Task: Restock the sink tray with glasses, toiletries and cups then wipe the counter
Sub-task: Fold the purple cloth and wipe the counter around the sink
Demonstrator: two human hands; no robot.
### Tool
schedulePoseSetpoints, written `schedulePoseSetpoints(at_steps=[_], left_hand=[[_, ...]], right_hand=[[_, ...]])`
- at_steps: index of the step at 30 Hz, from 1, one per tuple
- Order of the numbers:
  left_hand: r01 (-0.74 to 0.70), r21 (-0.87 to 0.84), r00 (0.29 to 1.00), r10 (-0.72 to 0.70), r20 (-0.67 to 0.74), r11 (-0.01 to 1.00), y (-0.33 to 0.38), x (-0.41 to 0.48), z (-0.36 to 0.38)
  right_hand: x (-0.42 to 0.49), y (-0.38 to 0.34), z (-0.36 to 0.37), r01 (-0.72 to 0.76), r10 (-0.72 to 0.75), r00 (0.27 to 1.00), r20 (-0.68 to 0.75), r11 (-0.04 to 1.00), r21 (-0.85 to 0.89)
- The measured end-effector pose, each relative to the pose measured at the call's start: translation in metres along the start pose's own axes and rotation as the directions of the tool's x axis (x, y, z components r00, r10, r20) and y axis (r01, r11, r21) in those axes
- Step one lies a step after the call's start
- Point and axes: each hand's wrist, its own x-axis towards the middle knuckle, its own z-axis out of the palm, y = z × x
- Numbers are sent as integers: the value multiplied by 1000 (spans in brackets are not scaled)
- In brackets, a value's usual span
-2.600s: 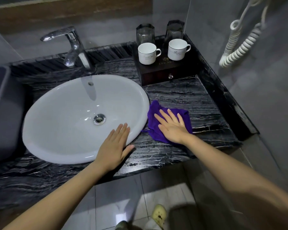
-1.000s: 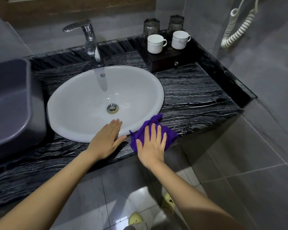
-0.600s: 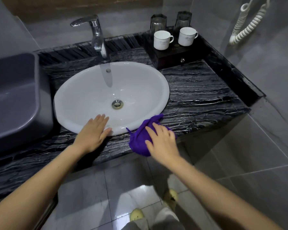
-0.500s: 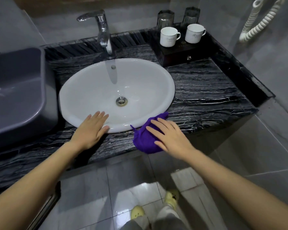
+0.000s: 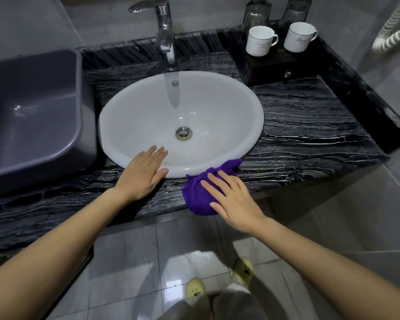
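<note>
A purple cloth [image 5: 198, 197] lies on the front edge of the black marble counter [image 5: 310, 132], just in front of the white sink basin [image 5: 148, 107]. My right hand [image 5: 231, 199] presses flat on the cloth, fingers spread. My left hand [image 5: 143, 172] rests flat on the basin's front rim, holding nothing. At the back right a dark tray box [image 5: 277, 63] carries two white cups [image 5: 260, 41] [image 5: 298, 36] and two upturned glasses [image 5: 256, 12] [image 5: 295, 9] behind them.
A chrome faucet [image 5: 164, 31] stands behind the basin. A grey plastic tub [image 5: 32, 112] sits on the counter's left. A white coiled cord [image 5: 393, 33] hangs at the right wall. Grey floor tiles and my feet [image 5: 217, 280] are below.
My right hand has slid the purple cloth from the counter right of the basin leftward along the front edge. My left hand shifted left along the basin rim.
</note>
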Motion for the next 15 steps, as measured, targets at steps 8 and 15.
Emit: schedulePoseSetpoints(at_steps=[8,15], left_hand=[[-18,-15,1000,18,7,1000,0,-1,1],[-6,-64,1000,5,-18,998,1,0,1]], right_hand=[[12,-51,8,-90,91,995,-29,995,46],[18,-68,10,-105,107,994,-37,992,67]])
